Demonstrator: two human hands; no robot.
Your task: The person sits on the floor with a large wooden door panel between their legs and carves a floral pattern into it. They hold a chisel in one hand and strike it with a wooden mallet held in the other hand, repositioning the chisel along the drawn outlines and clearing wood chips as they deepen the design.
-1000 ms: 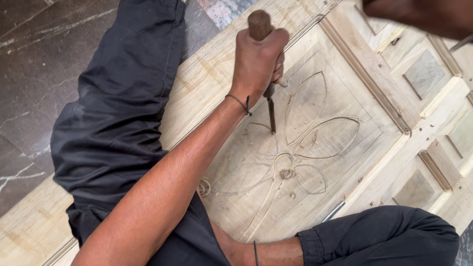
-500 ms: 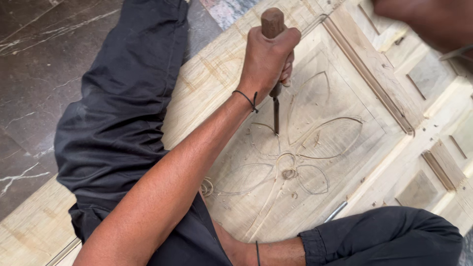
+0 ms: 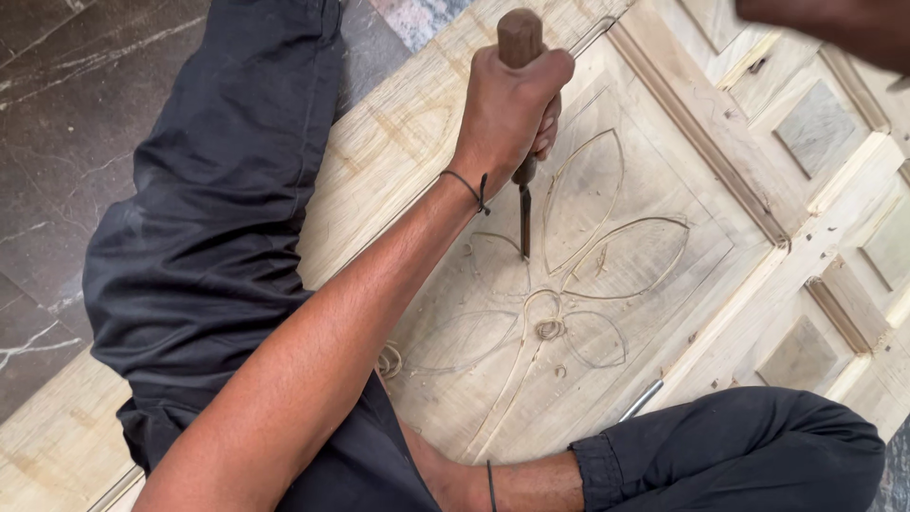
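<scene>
The left hand (image 3: 507, 109) sits in the upper middle of the frame, clenched in a fist round the dark wooden handle of a chisel (image 3: 521, 142). The butt of the handle sticks out above the knuckles, and the narrow steel blade drops below the fist with its tip touching the carved panel (image 3: 607, 284). A thin dark cord (image 3: 471, 188) circles the wrist just below that hand.

The blade's tip meets the wood on the outline of the left petal of a flower cut into the pale panel (several leaf-shaped petals fan out from a small round centre in the middle of the frame). Curled shavings (image 3: 389, 360) lie at the panel's lower left edge, near the forearm.

The right hand (image 3: 834, 24) shows only as a dark blur in the upper right corner, cropped by the frame edge; I cannot tell whether it grips anything.

The panel belongs to a larger framed wooden door (image 3: 815, 133) lying flat, with smaller recessed squares at the right. The person sits on it in dark trousers (image 3: 218, 218), one leg at the left, the other at the lower right. A slim metal rod (image 3: 642, 400) lies just beside that lower leg.
</scene>
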